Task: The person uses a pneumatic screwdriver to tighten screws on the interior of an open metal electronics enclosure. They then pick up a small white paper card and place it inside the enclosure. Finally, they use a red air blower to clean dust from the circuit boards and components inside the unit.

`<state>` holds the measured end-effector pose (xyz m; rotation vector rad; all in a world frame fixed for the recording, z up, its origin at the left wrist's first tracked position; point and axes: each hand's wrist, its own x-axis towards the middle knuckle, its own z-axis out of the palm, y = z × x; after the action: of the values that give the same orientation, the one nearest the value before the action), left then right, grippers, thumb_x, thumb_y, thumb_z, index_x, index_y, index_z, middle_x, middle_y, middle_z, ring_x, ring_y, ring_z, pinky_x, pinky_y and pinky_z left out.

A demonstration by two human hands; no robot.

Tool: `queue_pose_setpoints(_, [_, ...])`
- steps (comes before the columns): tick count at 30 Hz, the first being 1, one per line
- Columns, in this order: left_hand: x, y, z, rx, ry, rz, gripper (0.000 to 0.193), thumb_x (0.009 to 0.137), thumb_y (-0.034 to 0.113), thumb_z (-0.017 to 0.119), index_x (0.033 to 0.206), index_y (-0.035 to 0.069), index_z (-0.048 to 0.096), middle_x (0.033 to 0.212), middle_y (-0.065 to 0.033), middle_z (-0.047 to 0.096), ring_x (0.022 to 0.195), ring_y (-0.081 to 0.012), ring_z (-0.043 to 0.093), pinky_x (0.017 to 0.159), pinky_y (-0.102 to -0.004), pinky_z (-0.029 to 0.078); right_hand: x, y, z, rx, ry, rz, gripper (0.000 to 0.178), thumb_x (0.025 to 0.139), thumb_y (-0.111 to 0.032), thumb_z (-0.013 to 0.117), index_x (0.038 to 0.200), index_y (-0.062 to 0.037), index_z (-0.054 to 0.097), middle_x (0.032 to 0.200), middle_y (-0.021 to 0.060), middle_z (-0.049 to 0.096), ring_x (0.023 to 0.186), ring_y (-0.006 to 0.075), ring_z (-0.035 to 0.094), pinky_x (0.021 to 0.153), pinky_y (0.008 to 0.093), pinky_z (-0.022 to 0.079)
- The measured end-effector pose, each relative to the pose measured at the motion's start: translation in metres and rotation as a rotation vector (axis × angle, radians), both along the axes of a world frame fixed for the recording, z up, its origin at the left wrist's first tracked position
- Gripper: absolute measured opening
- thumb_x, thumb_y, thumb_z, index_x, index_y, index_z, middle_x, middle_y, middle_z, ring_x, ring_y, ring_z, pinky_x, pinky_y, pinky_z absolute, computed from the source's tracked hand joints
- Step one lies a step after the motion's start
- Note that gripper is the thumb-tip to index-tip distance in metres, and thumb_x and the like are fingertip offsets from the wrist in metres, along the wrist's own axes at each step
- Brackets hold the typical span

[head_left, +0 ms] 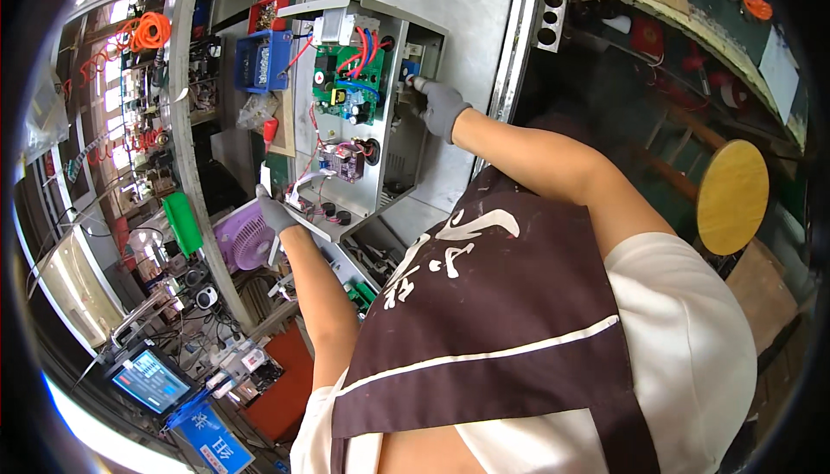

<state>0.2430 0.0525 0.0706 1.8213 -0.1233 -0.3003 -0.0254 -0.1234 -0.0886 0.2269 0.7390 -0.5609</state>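
Observation:
An open metal case (399, 141) stands in front of me, with a green circuit board (347, 85), red and blue wires and a smaller board (344, 163) inside. My left hand (277, 215), in a grey glove with bare fingertips, is closed at the case's lower left corner, close to a white connector with wires (308, 187). At the case's right side is my right hand (441, 109), also gloved. Its fingers are curled, with the tips against the side panel just below a blue part (409, 69). Whatever may be between those fingertips is hidden.
Left of the case are a blue bin (264, 61) of small parts, a red bin (269, 12) and a red-handled tool (271, 131). A purple fan (248, 241) sits beside my left hand. Farther left stand a metal post (184, 85) and a screen (149, 379). A round yellow stool (733, 197) is at right.

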Motion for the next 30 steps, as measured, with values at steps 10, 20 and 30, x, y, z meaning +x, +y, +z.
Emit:
queue_pose_setpoints(10, [-0.001, 0.007, -0.008, -0.091, 0.101, 0.082, 0.037, 0.089, 0.037, 0.051, 0.097, 0.003, 0.062, 0.079, -0.008, 0.062, 0.065, -0.0191, 0.057, 0.062, -0.0307, 0.047, -0.015, -0.004, 0.03, -1.316, 0.919, 0.718, 0.057, 0.069, 0.0, 0.057, 0.125, -0.0069, 0.047, 0.104, 0.0232, 0.059, 0.101, 0.0356, 0.057, 0.086, 0.0386, 0.046])
queue_pose_setpoints(20, [0.022, 0.011, -0.05, 0.743, -0.949, -0.16, 0.019, 0.074, 0.015, 0.056, 0.09, 0.005, 0.061, 0.088, -0.0187, 0.062, 0.083, -0.034, 0.059, 0.073, -0.0439, 0.047, 0.002, -0.039, -0.076, -0.362, -0.083, 0.231, 0.029, 0.086, -0.013, 0.044, 0.11, -0.0046, 0.058, 0.109, 0.0089, 0.061, 0.101, 0.0229, 0.056, 0.091, 0.0356, 0.044])
queue_pose_setpoints(30, [-0.02, -0.001, -0.008, -0.043, 0.018, 0.129, 0.025, 0.083, 0.027, 0.057, 0.08, 0.004, 0.064, 0.069, -0.0117, 0.062, 0.06, -0.0225, 0.06, 0.059, -0.0361, 0.046, 0.003, -0.047, -0.038, -0.205, 0.17, 0.505, 0.045, 0.08, -0.045, 0.047, 0.11, -0.0119, 0.054, 0.106, 0.0088, 0.058, 0.096, 0.0268, 0.055, 0.081, 0.0454, 0.045])
